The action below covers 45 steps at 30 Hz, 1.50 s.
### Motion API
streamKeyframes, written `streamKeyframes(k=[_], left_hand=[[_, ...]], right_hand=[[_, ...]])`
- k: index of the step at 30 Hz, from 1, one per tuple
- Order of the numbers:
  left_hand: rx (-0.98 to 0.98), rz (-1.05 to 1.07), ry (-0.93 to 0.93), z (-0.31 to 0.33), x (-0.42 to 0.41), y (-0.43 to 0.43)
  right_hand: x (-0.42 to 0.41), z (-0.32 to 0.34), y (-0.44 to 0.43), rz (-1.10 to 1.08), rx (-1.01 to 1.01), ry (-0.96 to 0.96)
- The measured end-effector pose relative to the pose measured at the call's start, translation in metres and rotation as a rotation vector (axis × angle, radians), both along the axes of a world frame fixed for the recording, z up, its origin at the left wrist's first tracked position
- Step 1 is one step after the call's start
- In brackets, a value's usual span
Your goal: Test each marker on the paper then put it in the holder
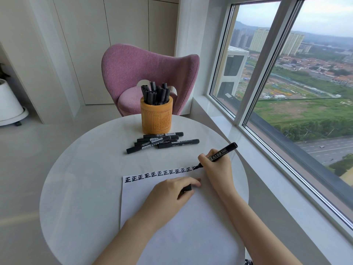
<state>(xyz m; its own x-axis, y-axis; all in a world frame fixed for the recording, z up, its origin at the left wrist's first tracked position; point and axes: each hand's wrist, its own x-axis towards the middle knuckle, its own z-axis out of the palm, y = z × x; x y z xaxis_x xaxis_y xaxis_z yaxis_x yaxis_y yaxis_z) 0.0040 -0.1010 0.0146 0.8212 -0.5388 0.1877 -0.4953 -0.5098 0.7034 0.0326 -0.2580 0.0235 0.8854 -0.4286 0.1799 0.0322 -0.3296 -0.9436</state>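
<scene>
writing 正 on paper, marker labelled 700

Head view, angled down, table near

round white table | paper at near edge | orange holder at far side | loose markers between
</scene>
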Motion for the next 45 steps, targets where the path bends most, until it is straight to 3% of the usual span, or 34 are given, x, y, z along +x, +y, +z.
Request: streamKeyframes(k=[28,34,39,45], left_hand=[[0.01,-0.015,0.01,0.001,0.003,0.001],[0.034,-0.034,0.072,0.007,0.004,0.003],[-0.125,-0.062,0.214,0.013,0.006,0.006],[-0.239,0.013,0.216,0.022,0.011,0.013]], right_hand=[[0.002,-0.002,-0.001,-0.022,-0.002,0.0],[0.001,0.003,-0.008,0.006,0.166,0.023],[-0.003,0.011,-0.017,0.099,0.332,0.036],[-0.011,0.022,-0.015,0.173,0.411,-0.01]])
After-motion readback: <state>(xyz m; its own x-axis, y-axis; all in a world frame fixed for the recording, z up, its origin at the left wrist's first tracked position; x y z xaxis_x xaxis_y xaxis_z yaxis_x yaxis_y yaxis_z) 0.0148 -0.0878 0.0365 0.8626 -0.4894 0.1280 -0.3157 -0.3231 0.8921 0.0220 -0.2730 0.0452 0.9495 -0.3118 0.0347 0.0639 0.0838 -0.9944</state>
